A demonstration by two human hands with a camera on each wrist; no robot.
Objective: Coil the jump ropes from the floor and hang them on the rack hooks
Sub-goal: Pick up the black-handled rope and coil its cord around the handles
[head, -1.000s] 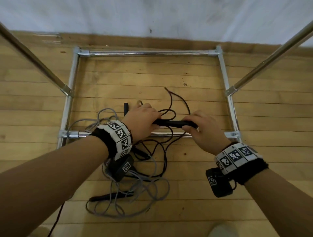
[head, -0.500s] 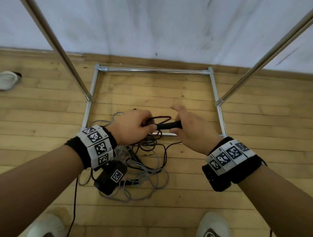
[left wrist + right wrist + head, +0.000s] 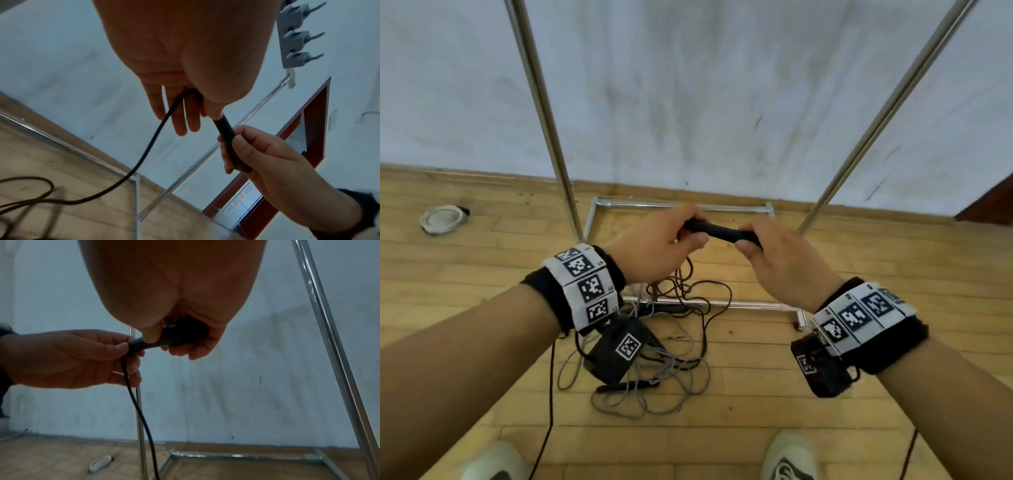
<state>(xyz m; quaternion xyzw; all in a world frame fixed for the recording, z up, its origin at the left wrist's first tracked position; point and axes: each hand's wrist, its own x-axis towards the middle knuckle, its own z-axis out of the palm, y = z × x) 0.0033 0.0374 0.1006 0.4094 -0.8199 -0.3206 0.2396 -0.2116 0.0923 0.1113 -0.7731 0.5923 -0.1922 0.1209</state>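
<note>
Both hands hold one black jump-rope handle (image 3: 717, 231) level in the air above the rack's base. My left hand (image 3: 661, 246) pinches its left end, where the dark cord (image 3: 688, 284) leaves and drops to the floor. My right hand (image 3: 774, 253) grips the right end. The left wrist view shows the handle (image 3: 226, 134) and the cord (image 3: 148, 146) running out between my fingers. The right wrist view shows the handle (image 3: 164, 339) and the cord (image 3: 133, 394) hanging down. A grey rope (image 3: 654, 387) with a black handle (image 3: 626, 386) lies tangled on the floor below.
The chrome rack has two slanted uprights (image 3: 541, 113) (image 3: 887, 113) and a rectangular base frame (image 3: 722, 303) on the wooden floor. Grey hooks (image 3: 298, 37) show high in the left wrist view. A white round object (image 3: 441, 219) lies at the far left. My shoes (image 3: 789, 459) stand near the bottom edge.
Both hands have lifted the black handle from near the floor to well above the base frame, pulling its cord up. The head view has tilted up to show more of the wall.
</note>
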